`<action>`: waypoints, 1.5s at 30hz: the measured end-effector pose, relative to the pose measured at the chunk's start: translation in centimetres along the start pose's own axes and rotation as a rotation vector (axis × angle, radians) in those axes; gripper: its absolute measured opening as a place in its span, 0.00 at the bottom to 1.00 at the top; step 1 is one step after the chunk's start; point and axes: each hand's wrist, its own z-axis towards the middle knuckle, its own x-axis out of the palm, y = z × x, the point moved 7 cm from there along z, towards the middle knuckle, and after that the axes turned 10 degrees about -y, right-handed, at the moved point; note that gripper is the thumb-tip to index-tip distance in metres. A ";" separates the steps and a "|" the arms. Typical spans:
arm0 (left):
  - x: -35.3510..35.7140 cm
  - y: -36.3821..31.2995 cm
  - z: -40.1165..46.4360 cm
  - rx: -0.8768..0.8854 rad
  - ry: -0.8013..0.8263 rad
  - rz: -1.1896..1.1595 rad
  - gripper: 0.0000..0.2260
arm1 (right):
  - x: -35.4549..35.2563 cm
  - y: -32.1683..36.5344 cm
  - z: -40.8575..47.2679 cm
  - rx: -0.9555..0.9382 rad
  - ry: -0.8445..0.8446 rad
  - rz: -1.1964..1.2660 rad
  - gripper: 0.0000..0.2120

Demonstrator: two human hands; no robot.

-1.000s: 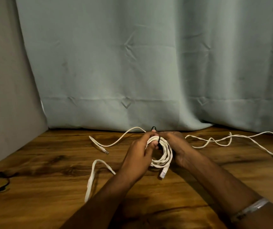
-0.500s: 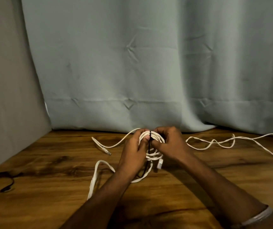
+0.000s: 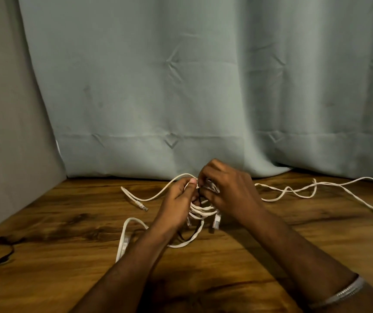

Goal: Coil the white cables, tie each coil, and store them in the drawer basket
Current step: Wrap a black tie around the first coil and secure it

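A small coil of white cable (image 3: 202, 211) hangs between my hands above the wooden table (image 3: 68, 222), its plug (image 3: 216, 221) dangling below. My left hand (image 3: 176, 208) grips the coil's left side with curled fingers, thumb on top. My right hand (image 3: 228, 193) curls over the coil's top right and pinches a thin black tie (image 3: 200, 196) that runs down across the coil. A loose white cable (image 3: 154, 197) trails left to a plug (image 3: 141, 205). Another white cable (image 3: 312, 188) snakes off to the right. No drawer basket is in view.
A flat white cable loop (image 3: 125, 236) lies under my left forearm. A black cord (image 3: 5, 256) lies at the table's left edge. A pale green curtain (image 3: 203, 86) hangs behind the table, and a grey wall (image 3: 5, 132) closes the left side.
Both hands have risen slightly and drawn closer over the coil. The coil has loosened, a loop now sagging onto the table, and the black tie has shifted between my fingertips.
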 end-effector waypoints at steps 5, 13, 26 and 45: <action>-0.1 0.4 0.0 -0.076 0.005 -0.016 0.12 | 0.0 1.0 -0.1 -0.157 0.081 -0.045 0.12; -0.5 0.5 -0.2 -0.068 0.013 0.017 0.12 | 0.1 2.0 -0.4 -0.334 0.109 -0.055 0.07; -1.5 -2.0 -0.9 0.310 -0.128 0.409 0.11 | 0.0 2.4 -0.5 -0.336 0.007 -0.032 0.09; -0.8 -1.7 -1.0 0.360 -0.142 0.765 0.18 | 0.7 -2.0 -0.2 0.514 -0.191 0.773 0.06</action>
